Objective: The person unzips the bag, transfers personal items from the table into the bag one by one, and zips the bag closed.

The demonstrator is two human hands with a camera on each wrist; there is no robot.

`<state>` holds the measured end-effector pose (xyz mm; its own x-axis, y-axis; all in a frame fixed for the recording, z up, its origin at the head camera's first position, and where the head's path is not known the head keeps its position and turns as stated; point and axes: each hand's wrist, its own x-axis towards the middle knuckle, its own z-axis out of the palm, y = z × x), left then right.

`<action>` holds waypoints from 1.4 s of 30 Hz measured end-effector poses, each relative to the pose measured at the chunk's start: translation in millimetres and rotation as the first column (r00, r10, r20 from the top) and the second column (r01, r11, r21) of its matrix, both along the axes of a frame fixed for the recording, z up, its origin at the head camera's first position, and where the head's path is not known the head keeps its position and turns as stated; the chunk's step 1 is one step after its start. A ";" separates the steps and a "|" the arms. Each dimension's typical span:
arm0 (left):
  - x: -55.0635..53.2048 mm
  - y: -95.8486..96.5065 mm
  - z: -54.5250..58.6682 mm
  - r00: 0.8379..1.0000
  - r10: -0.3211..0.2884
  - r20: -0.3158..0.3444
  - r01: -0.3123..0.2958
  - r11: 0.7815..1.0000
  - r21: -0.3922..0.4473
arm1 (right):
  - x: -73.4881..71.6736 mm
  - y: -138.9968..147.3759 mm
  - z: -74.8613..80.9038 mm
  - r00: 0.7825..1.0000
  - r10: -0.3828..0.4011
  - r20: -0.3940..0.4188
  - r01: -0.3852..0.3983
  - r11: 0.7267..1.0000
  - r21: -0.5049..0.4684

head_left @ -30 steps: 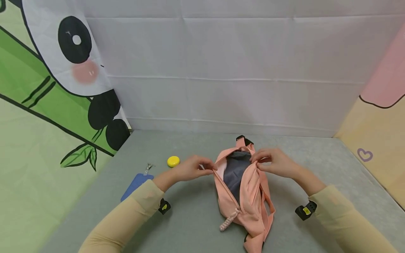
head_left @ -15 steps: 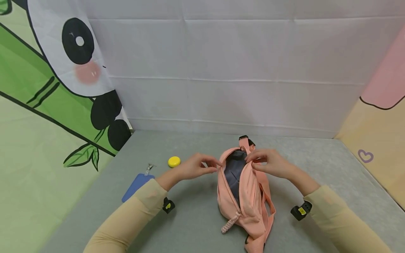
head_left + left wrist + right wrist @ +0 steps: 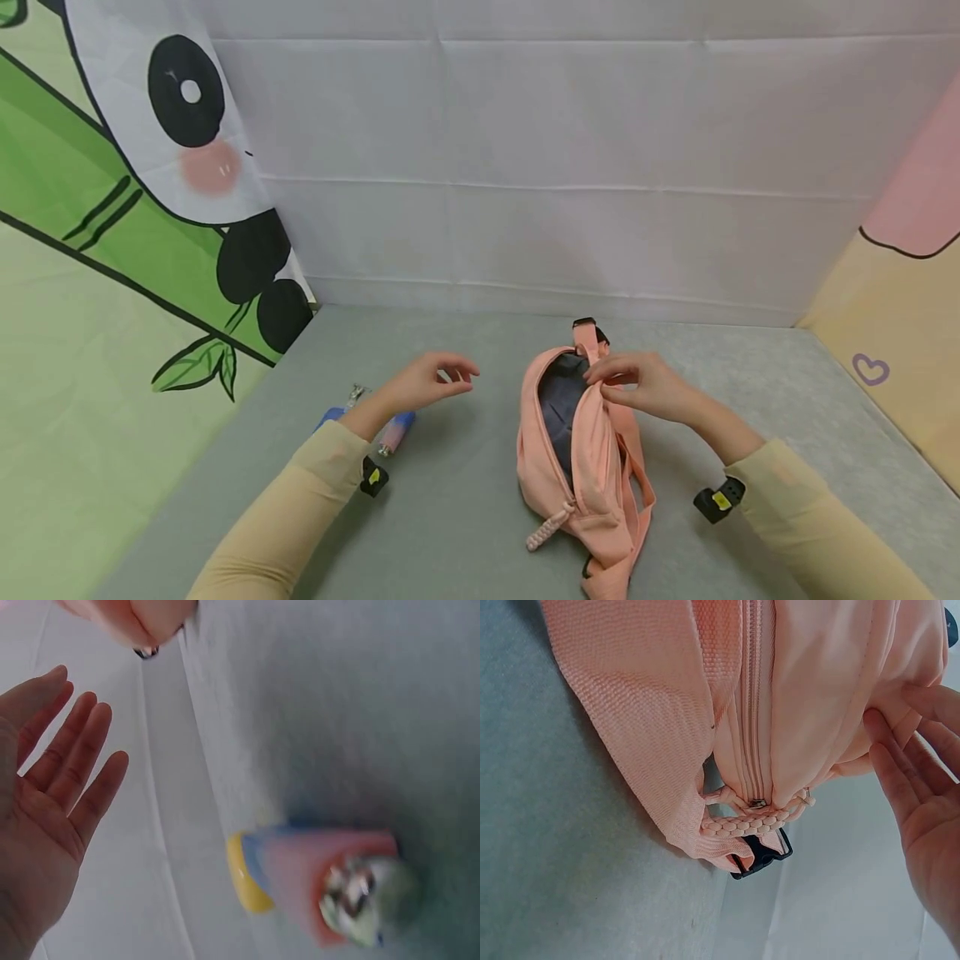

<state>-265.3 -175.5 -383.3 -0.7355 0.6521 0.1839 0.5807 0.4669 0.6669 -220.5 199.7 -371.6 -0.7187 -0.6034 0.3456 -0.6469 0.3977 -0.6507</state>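
A pink sling bag (image 3: 600,467) lies with its main zip undone, so the dark grey lining (image 3: 561,404) shows. My right hand (image 3: 651,387) pinches the right edge of its opening. In the right wrist view the thumb and fingers hold a fold of the fabric. My left hand (image 3: 426,383) is apart from the bag, over the table to its left, fingers loosely bent and holding nothing. Below it lies a small pink and blue tube-like item (image 3: 397,432) with a shiny metal end, blurred in the left wrist view. My left forearm partly hides a blue card holder (image 3: 330,415) with a metal clip.
A yellow round item (image 3: 249,877) shows in the left wrist view, hidden in the head view. The bag's braided zip pull (image 3: 549,530) and strap with black buckle (image 3: 592,329) lie on the grey table (image 3: 465,533). A white cloth wall (image 3: 525,167) stands behind.
My left hand has let go of the bag's left edge and moved left, uncovering the pink and blue item and covering the yellow one. My right hand stays on the bag.
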 end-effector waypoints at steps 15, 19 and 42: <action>-24.4 -47.7 -10.1 0.989 0.145 -0.028 -0.147 0.985 -0.086 | 2.3 2.9 0.4 0.999 0.024 -0.022 -0.025 0.999 -0.023; -27.2 -57.7 -15.6 0.983 0.177 -0.037 -0.180 0.980 -0.085 | 1.6 3.4 -1.4 0.999 0.040 -0.021 -0.040 0.999 -0.029; -37.5 -67.5 -34.6 0.959 0.279 0.042 -0.268 0.946 -0.184 | -6.8 9.3 -2.6 0.999 0.050 0.002 -0.050 0.998 -0.031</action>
<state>-302.8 -243.1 -418.0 -0.8967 0.4417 0.0299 0.3716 0.7143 0.5930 -227.3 209.0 -374.2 -0.6889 -0.6276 0.3627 -0.6637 0.3450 -0.6636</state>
